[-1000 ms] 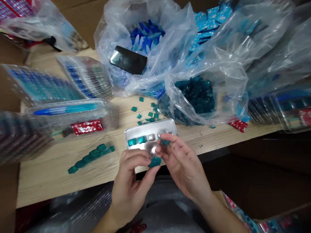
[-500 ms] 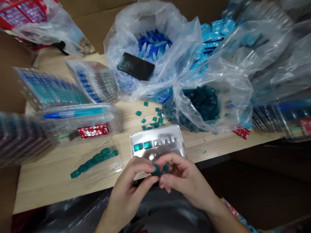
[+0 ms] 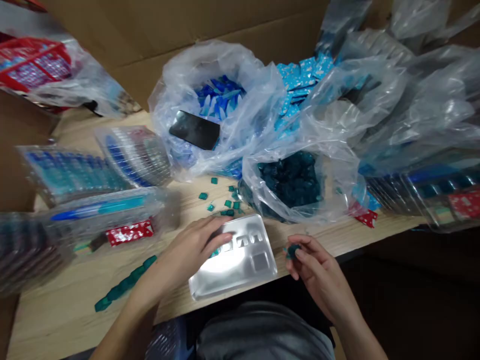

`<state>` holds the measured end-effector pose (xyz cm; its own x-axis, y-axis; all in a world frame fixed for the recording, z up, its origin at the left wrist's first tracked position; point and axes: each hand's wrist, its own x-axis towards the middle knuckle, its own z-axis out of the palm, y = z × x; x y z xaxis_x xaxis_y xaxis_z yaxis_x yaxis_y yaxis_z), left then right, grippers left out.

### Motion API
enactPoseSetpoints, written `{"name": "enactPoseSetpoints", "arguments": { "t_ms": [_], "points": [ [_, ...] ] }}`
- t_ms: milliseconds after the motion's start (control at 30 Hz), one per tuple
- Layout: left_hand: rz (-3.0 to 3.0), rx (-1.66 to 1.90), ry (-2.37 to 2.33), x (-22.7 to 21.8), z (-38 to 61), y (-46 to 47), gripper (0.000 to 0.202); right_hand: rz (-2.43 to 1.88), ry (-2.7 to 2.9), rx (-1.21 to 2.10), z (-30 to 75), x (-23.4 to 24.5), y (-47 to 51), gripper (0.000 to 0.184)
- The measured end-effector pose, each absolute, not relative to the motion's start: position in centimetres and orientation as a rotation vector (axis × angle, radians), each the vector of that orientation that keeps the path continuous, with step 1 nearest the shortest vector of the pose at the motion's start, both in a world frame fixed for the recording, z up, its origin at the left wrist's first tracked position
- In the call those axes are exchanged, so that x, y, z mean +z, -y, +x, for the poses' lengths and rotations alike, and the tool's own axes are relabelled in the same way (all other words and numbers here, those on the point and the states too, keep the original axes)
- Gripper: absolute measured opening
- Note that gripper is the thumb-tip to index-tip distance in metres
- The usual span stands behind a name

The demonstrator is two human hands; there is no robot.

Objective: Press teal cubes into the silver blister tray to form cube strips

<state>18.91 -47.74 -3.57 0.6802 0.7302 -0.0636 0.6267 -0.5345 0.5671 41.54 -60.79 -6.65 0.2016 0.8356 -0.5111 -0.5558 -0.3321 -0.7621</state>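
My left hand (image 3: 198,242) reaches across the left part of a shiny metal tray (image 3: 232,277), fingers stretched and apart, with no held piece visible. Its fingers cover part of the row of small square slots, and a bit of teal shows beneath them. To the right of the tray, my right hand (image 3: 315,270) pinches a small teal gem-like piece (image 3: 293,251) between thumb and fingers. Several loose teal squares (image 3: 228,203) lie just behind the tray. A line of joined teal pieces (image 3: 125,284) rests on the table, left of my left forearm.
Behind the tray stands an open plastic bag of dark teal pieces (image 3: 290,180). Farther back, a bag of blue pieces (image 3: 221,95) has a black phone (image 3: 195,130) on it. Clear blister packs (image 3: 101,215) stand left; more packs (image 3: 442,190) stand right. A red basket (image 3: 35,62) sits back left.
My hands have parted: the left moved up-left over the tray, the right moved right with a teal piece. The view has shifted, showing more of the tray.
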Motion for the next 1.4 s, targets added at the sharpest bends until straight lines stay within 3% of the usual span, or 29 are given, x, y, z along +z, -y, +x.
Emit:
{"name": "enactPoseSetpoints", "arguments": {
  "t_ms": [167, 333, 467, 533, 600, 667, 767, 867, 1033, 1300, 1400],
  "points": [
    [2.361, 0.246, -0.935, -4.0, 17.3, 47.3, 0.029, -1.168, 0.183, 1.642, 41.3, -8.6, 62.5, 0.031],
    [2.459, 0.585, -0.998, 0.7, 19.0, 46.6, 0.024, -1.532, 0.674, 1.238, 43.2, -9.1, 61.7, 0.028],
    [2.596, 0.685, -0.754, 5.2, 24.7, 46.6, 0.024, -1.665, 0.806, 0.983, 44.0, -9.6, 60.6, 0.017],
    [2.735, 0.495, -0.466, 5.0, 28.5, 45.7, 0.025, -1.705, 0.863, 0.909, 43.9, -9.8, 60.6, 0.012],
    [2.804, 0.005, -0.396, 3.2, 32.3, 44.4, 0.024, -1.731, 0.909, 0.853, 43.7, -10.0, 61.0, 0.012],
    [2.794, -0.404, -0.515, 1.0, 35.3, 43.3, 0.041, -1.754, 0.934, 0.800, 43.9, -10.3, 61.7, 0.014],
    [2.756, -0.510, -0.516, -1.1, 37.6, 42.5, 0.060, -1.774, 0.949, 0.733, 44.6, -10.9, 62.7, 0.016],
    [2.735, -0.540, -0.491, -1.3, 37.4, 42.1, 0.053, -1.767, 0.986, 0.684, 44.7, -11.5, 63.1, 0.015],
    [2.666, -0.478, -0.589, -0.1, 35.9, 41.3, 0.023, -1.690, 1.194, 0.582, 42.7, -11.6, 61.9, 0.015],
    [2.456, -0.201, -0.730, 3.0, 34.3, 41.8, 0.025, -1.666, 1.455, 0.248, 41.9, -12.8, 60.7, 0.032],
    [2.132, -0.014, -0.648, 3.5, 33.6, 41.9, 0.026, -1.659, 1.462, 0.118, 42.7, -12.6, 61.0, 0.029]
  ]
}}
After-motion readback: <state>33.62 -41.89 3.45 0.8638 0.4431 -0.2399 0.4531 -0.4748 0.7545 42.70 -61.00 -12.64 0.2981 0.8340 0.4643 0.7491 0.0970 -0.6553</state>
